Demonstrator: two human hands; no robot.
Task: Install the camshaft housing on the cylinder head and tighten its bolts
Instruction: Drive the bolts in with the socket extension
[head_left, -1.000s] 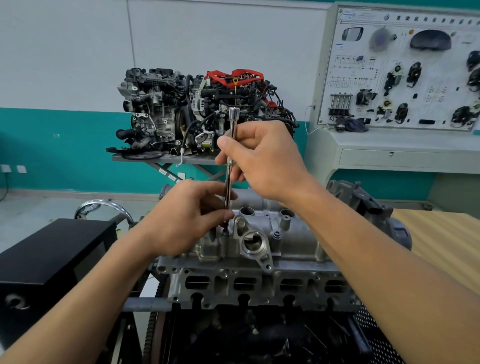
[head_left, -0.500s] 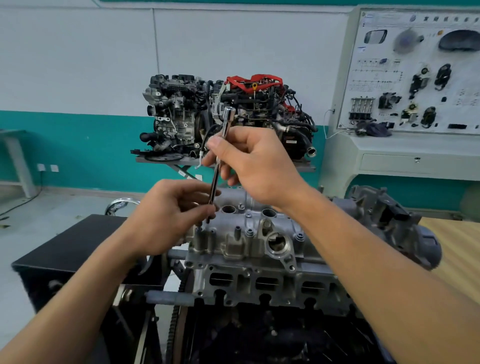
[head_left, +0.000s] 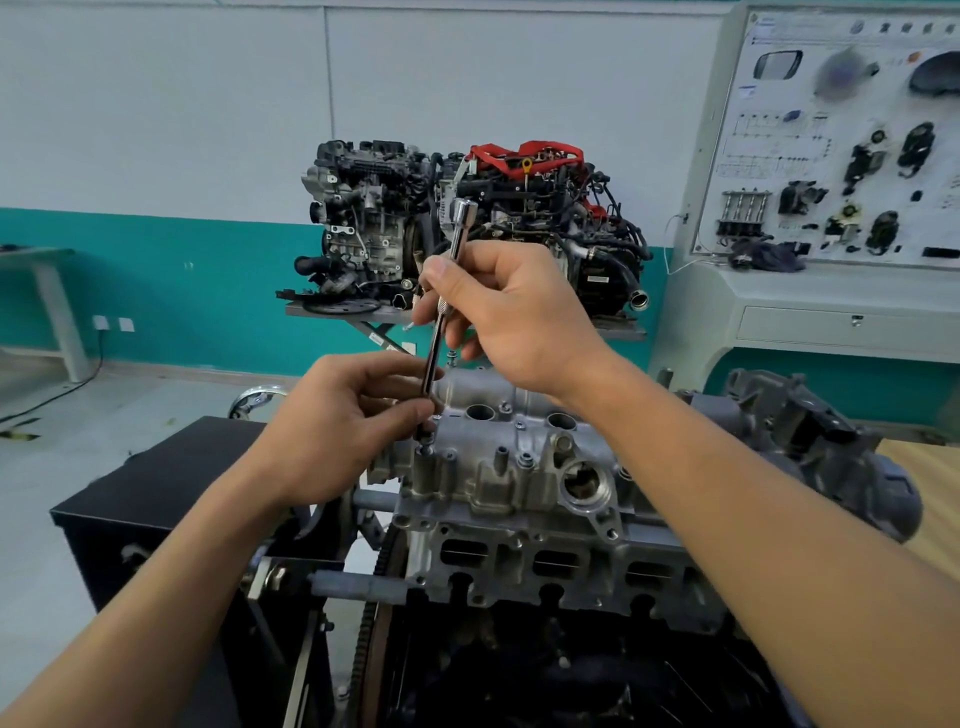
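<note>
Plainly, the lower tip of the long metal rod (head_left: 441, 322) is hard to make out: it meets a bolt (head_left: 426, 450) at the near left corner of the housing (head_left: 519, 467), but the joint is small, dark and half covered by fingers. The left hand (head_left: 353, 415) pinches the lower shaft between thumb and curled fingers. The right hand (head_left: 509, 312) is clamped on the rod higher up, fingers wrapped round it, thumb laid along it. The rod is thin, chromed and shiny, leans slightly to the right, and ends in a wider square-sided head above the right hand.

The housing sits on top of the cylinder head (head_left: 545, 566). Both are rough cast grey metal, lumpy with bosses and ribs. The far left edge of the housing is hidden behind the hands. Below the cylinder head everything sinks into dark shadow, apart from a toothed ring (head_left: 369, 649) at the left.

A round bore (head_left: 584, 480) at the front of the housing shows a dull brownish inside. Two round wells on top are dark, and I cannot tell what is in them. The rectangular ports along the cylinder head are dark too.

Behind stands another engine (head_left: 467, 228) with red parts on a stand. A display board (head_left: 841, 140) is cut off at the right edge, partly blurred. A black box (head_left: 156, 493) sits left, and a wooden tabletop (head_left: 924, 493) right.
</note>
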